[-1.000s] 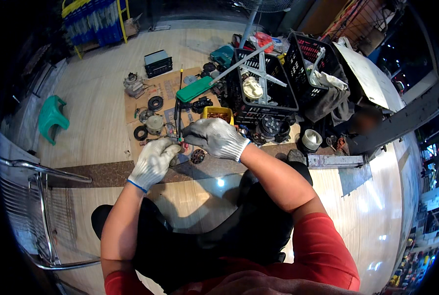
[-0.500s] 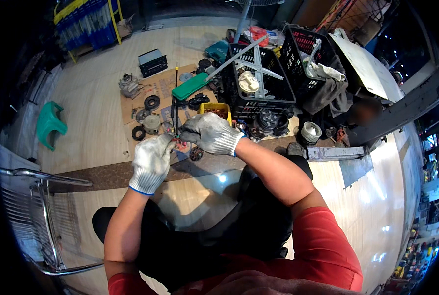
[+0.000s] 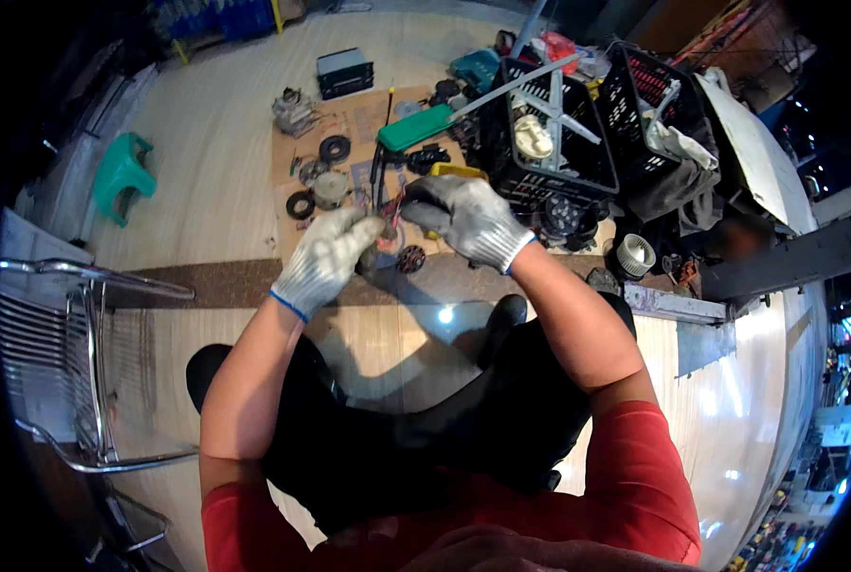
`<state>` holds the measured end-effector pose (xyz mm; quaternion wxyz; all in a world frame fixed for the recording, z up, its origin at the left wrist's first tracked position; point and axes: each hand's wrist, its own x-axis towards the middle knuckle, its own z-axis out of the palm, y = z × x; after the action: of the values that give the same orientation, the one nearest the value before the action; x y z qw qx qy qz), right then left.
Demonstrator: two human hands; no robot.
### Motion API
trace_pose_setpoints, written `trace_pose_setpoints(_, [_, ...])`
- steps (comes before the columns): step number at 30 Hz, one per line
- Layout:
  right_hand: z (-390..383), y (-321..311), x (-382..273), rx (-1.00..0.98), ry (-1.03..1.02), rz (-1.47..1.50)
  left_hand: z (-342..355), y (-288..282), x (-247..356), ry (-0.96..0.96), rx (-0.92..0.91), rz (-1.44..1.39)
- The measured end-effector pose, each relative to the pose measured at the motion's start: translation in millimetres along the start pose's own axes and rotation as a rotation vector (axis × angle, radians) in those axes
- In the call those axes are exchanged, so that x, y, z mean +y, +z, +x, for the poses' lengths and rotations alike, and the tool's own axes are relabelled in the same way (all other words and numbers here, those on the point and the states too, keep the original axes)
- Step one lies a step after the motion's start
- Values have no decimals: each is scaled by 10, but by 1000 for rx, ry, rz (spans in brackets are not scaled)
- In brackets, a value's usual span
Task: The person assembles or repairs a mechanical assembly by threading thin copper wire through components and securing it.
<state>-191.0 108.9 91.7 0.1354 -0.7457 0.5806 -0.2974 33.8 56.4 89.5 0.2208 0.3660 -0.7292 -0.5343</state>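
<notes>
My left hand (image 3: 328,257), in a white knitted glove with blue trim, is closed, its thumb and fingertips pinched together; whatever they grip is too small to make out. A short gap away, my right hand (image 3: 473,219) wears a matching glove with a grey palm, its fingers curled inward around something hidden. Thin reddish wires (image 3: 393,203) show between the two hands. Below them on the floor lies a round dark part with copper colouring (image 3: 410,258). Partly behind my right hand stands a yellow tray (image 3: 459,172).
Cardboard (image 3: 297,238) carries black rings (image 3: 334,149), a round metal housing (image 3: 330,190) and a green-handled tool (image 3: 416,128). Black crates (image 3: 549,181) stand at the right, near a white fan wheel (image 3: 635,255). A green stool (image 3: 121,176) and metal chair (image 3: 49,353) are left.
My hands have drawn apart from where they met, the right one lifting away to the right. The whole view has shifted, so the floor items sit farther right and higher.
</notes>
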Motion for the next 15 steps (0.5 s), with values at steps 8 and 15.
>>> trace_pose_setpoints(8, [-56,124,-29,62,-175,-268,44,-4,-118,171,180,230])
trace_pose_setpoints(15, [-77,73,-164,-14,-92,-419,56,95,-186,320,313,490])
